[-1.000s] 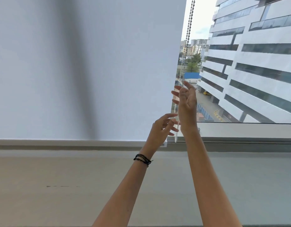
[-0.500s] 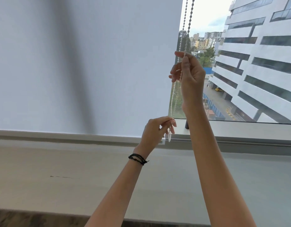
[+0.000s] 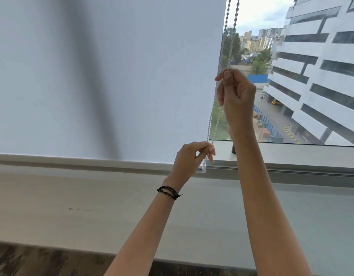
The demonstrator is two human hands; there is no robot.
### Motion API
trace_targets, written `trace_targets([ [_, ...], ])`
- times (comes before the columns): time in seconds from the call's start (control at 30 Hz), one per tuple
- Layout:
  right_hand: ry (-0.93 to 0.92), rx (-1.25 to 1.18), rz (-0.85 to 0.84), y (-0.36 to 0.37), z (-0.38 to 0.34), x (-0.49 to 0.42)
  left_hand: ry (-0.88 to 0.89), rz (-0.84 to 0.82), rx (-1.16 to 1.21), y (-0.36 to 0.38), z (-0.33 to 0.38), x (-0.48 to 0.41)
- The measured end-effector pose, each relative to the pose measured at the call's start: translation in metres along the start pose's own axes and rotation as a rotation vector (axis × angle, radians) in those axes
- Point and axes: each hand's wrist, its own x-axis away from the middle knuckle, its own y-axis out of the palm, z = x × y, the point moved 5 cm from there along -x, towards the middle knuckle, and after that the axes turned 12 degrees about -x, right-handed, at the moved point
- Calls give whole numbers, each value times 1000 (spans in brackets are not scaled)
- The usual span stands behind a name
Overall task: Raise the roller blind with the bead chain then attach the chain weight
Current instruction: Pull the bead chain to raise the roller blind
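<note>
Head view. Roller blind (image 3: 104, 76) fully lowered, bottom bar level with the window sill (image 3: 291, 154), covering the left pane; grey vertical shadow across the fabric. Bead chain (image 3: 227, 26) hanging in two strands just beside the blind's right edge, in front of the glass. Right hand (image 3: 236, 96) raised, thumb and forefinger pinched on one strand, remaining fingers curled. Left hand (image 3: 192, 158) lower, near the blind's bottom corner, fingertips pinched on the chain's lower end. Black cord bracelet (image 3: 169, 192) on left wrist. Small dark object (image 3: 233, 149) on the sill behind the right forearm; identity unclear. Office building (image 3: 319, 76) visible outside.
</note>
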Motion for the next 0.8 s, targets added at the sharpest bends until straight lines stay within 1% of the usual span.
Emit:
trace_targets([
  [0.23, -30, 8, 4, 5, 1, 4, 68, 42, -118, 2, -3, 6],
  [0.57, -26, 67, 17, 7, 5, 7, 105, 33, -81, 1, -9, 8],
  [0.7, -38, 79, 19, 5, 8, 8, 99, -8, -65, 2, -10, 8],
  [0.8, -9, 95, 27, 2, 16, 16, 116, -79, -89, 9, -12, 10],
])
